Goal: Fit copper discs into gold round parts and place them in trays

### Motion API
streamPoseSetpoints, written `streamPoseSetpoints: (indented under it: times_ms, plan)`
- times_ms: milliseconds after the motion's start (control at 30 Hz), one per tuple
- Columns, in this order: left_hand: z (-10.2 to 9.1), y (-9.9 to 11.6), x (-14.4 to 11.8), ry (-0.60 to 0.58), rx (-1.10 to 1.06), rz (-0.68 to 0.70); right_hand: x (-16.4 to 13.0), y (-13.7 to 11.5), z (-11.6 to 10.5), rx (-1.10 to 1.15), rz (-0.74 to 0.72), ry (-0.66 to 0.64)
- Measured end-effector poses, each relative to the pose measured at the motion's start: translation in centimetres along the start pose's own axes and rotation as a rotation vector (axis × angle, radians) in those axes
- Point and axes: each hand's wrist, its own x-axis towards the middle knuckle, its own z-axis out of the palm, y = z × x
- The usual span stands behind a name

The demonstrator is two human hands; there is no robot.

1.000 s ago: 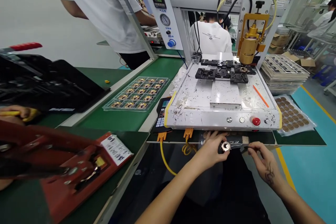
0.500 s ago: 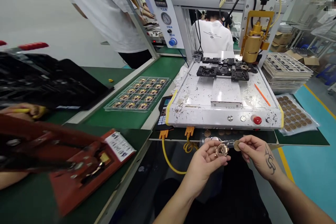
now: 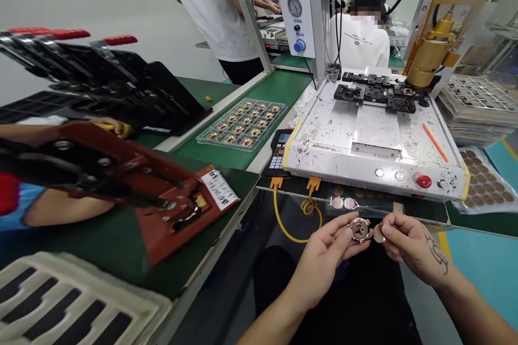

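Between the fingers and thumb of my left hand (image 3: 324, 253) is a round rose-gold watch case (image 3: 359, 230), its open ring facing up. My right hand (image 3: 410, 248) pinches a thin brown round disc (image 3: 379, 233) by its edge, just right of the case. A small gap separates disc and case. Behind my hands, a clear sheet (image 3: 364, 205) bearing brown and pale round pieces lies along the bench edge, below the front of the white press machine (image 3: 376, 159).
Black fixtures (image 3: 374, 94) sit on the machine bed under a gold press head (image 3: 429, 56). Left are a clear tray of round metal parts (image 3: 243, 124), a red hand press (image 3: 178, 226) and moulded trays (image 3: 81, 302). A co-worker's hand (image 3: 115, 126) is beyond the press. Brown discs (image 3: 483, 178) lie right.
My view has turned left, so the bench shifts rightward in the picture. The brown disc in my right hand is now apart from the clear film seen beside it earlier.
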Motion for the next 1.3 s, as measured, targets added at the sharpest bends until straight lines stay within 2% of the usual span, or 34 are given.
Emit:
streamPoseSetpoints:
  times_ms: [200, 400, 467, 600, 700, 867, 1300]
  plan:
    - [-0.1, -0.2, -0.8, 0.003, 0.025, 0.015, -0.1, -0.9, 1.0, -0.015, 0.036, -0.043]
    - [-0.4, -0.1, -1.0, 0.010, 0.019, 0.009, -0.4, -1.3, 0.8, -0.124, 0.044, -0.028]
    - [-0.4, -0.1, -1.1, 0.008, 0.022, 0.005, -0.5, -1.7, 1.0, -0.236, -0.010, 0.019]
    - [-0.1, -0.2, -1.4, 0.000, 0.050, 0.022, -0.7, -2.5, 2.2, -0.478, -0.237, 0.089]
    - [0.3, -0.2, -1.6, -0.003, 0.063, 0.038, -0.7, -2.9, 3.4, -0.561, -0.266, 0.069]
    - [0.7, -0.3, -1.9, 0.009, 0.082, 0.052, -0.7, -3.0, 4.1, -0.568, -0.267, 0.044]
    - [0.3, -0.7, -2.3, -0.013, 0.192, 0.086, -0.7, -2.3, 3.8, -0.609, -0.281, 0.056]
